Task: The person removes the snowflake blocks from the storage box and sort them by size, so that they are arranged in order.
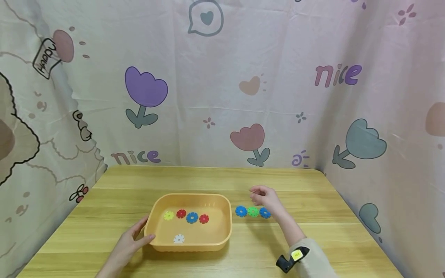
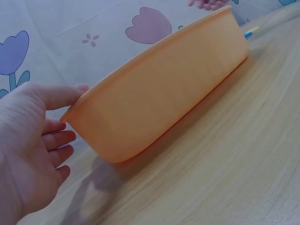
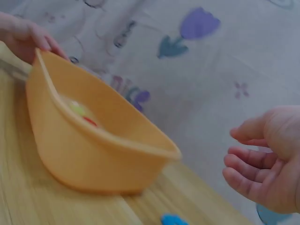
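A shallow orange plastic basin (image 1: 187, 247) sits on the table, holding several notched plastic snowflake discs: a yellow disc (image 1: 168, 215), red discs (image 1: 181, 213), a blue disc (image 1: 192, 217) and a white disc (image 1: 179, 239). At its left end my left hand (image 1: 129, 244) grips the rim, thumb over the edge and fingers against the outside. My right hand (image 1: 265, 199) hovers to the right of the basin with loosely bent fingers and nothing in them. Below it, a blue disc (image 1: 241, 211), a green disc (image 1: 253, 211) and another blue disc (image 1: 265, 212) lie in a row.
The wooden table (image 1: 313, 231) carries the basin and the loose discs. A printed cloth (image 1: 208, 96) with flowers and lettering hangs behind the table and along both sides. A dark strap with a yellow label (image 1: 297, 255) sits on the right sleeve.
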A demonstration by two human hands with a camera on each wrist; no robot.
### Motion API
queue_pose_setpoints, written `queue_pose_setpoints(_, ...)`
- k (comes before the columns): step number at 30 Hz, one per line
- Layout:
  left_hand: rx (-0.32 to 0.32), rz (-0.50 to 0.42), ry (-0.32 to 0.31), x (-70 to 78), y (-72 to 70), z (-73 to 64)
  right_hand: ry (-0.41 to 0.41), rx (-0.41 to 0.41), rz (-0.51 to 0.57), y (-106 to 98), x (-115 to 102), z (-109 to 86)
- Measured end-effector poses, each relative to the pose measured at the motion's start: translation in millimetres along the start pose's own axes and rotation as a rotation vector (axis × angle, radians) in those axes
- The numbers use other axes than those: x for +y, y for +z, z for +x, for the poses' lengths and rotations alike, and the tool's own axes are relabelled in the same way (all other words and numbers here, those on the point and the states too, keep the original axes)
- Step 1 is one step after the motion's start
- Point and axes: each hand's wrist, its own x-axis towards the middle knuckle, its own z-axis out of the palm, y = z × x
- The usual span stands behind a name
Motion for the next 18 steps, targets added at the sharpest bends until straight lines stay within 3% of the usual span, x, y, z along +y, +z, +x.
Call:
queue_pose_setpoints(6,-0.001,0.002,0.008,0.3,0.2,0.2,-0.090,-0.185,-0.065,50.5,-34.4,2.5)
queue_pose_setpoints(11,0.002,-0.014,0.013,0.6,0.8,-0.3,-0.131,-0.302,-0.079,89.2,-37.1,11.4)
queue_pose_setpoints(18,0.004,-0.013,0.010,0.6,1.4,-2.7,-0.075,-0.332,-0.114,135.5,-31.7,21.2)
